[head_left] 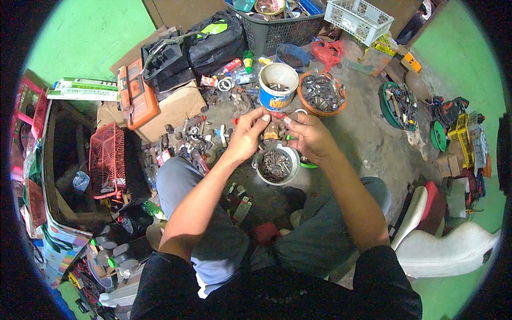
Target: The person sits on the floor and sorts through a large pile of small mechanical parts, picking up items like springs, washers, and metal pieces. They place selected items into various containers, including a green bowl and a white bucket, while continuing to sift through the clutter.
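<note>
Both my left hand (249, 134) and my right hand (308, 135) are raised over the floor, close together. Between the fingertips is a small red item (279, 115), too small to identify; the right thumb and forefinger seem to pinch it, and the left fingers are curled at its other side. Just beyond my hands stands a white and blue plastic bucket (275, 97) with some metal pieces in it. Below them is a white bucket (295, 170) holding many bolts or screws. A yellowish-brown object (271, 131) shows between the hands; whether it is held I cannot tell.
An orange basin (341, 108) of metal parts stands beyond my right hand, with a blue basin (294, 52) behind. Loose parts (195, 134) and an orange toolbox (147, 106) lie left. At right are a green basin (386, 114) of parts and a white padded seat (444, 254).
</note>
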Available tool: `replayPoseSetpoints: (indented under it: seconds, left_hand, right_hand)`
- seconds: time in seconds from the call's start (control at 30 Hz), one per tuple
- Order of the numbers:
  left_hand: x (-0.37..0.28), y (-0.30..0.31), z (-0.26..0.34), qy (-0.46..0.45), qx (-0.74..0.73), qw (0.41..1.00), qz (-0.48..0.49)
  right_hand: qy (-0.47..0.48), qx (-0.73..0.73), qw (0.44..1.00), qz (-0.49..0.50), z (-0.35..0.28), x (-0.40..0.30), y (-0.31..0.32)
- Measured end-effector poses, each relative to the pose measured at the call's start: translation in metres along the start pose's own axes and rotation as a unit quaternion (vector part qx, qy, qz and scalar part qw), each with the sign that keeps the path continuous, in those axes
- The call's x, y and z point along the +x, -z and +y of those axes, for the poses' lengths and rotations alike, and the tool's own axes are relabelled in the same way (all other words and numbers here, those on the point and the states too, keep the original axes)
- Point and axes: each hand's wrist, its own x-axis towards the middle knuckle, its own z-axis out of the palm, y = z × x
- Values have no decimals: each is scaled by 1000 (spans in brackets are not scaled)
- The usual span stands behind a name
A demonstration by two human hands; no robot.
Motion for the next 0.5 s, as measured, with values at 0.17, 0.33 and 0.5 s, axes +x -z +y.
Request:
replayPoseSetpoints:
  seconds: [0.17,0.33,0.5]
  left_hand:
    - [4,16,-12,16,-25,998,-63]
    - [1,22,-15,97,-143,984,-38]
    - [-2,18,-17,190,-292,937,-20]
  right_hand:
    - [153,-153,971,104,6,14,43]
    - [117,-420,895,97,0,17,51]
    - [147,-519,841,-50,26,9,44]
